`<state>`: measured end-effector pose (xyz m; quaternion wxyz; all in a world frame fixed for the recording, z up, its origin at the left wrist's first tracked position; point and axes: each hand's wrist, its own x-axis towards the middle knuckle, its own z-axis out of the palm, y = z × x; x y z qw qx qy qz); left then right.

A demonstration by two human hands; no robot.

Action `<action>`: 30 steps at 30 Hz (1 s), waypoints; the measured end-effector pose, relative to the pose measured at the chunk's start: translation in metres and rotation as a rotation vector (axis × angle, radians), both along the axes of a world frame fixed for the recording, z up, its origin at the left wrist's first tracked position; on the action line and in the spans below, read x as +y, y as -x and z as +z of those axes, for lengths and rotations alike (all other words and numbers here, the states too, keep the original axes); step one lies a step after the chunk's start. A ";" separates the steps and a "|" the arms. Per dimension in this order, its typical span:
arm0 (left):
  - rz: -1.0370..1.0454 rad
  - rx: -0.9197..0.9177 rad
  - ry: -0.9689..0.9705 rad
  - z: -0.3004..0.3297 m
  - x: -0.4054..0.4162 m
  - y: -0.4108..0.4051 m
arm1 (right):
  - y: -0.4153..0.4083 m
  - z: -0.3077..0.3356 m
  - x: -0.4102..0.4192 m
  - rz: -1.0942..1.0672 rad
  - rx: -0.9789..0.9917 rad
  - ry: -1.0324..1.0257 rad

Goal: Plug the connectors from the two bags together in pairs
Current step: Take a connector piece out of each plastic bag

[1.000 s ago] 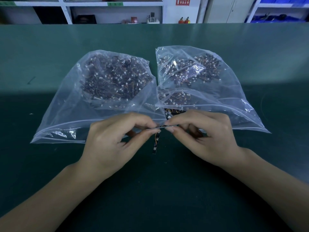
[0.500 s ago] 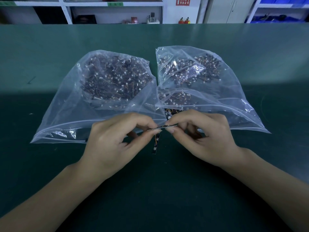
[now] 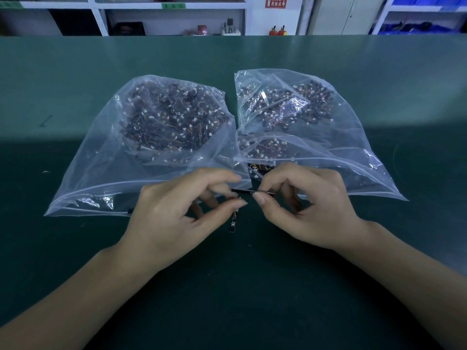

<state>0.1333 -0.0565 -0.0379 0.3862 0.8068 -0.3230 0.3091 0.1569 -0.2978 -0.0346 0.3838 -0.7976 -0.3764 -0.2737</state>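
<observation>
Bags [image 3: 161,152] on green table [image 3: 252,286] — shelves [image 3: 171,6] behind.

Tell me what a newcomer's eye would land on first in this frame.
Two clear plastic bags packed with small dark wired connectors dominate the green table: the left bag and the right bag lie side by side at centre. Just in front of them, the left hand and right hand meet, each pinching an end of a thin dark connector piece. Below it a small dark strip lies on the table.
</observation>
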 end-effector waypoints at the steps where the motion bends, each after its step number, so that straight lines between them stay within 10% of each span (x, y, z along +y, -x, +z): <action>1: 0.000 0.019 0.014 0.001 0.000 0.001 | 0.000 0.001 -0.001 -0.024 -0.004 0.005; 11: 0.021 -0.016 -0.120 0.000 0.003 -0.001 | -0.012 0.008 -0.013 -0.431 0.027 0.247; 30: 0.135 -0.022 -0.654 0.009 0.004 -0.003 | -0.016 0.006 -0.014 -0.467 0.105 0.425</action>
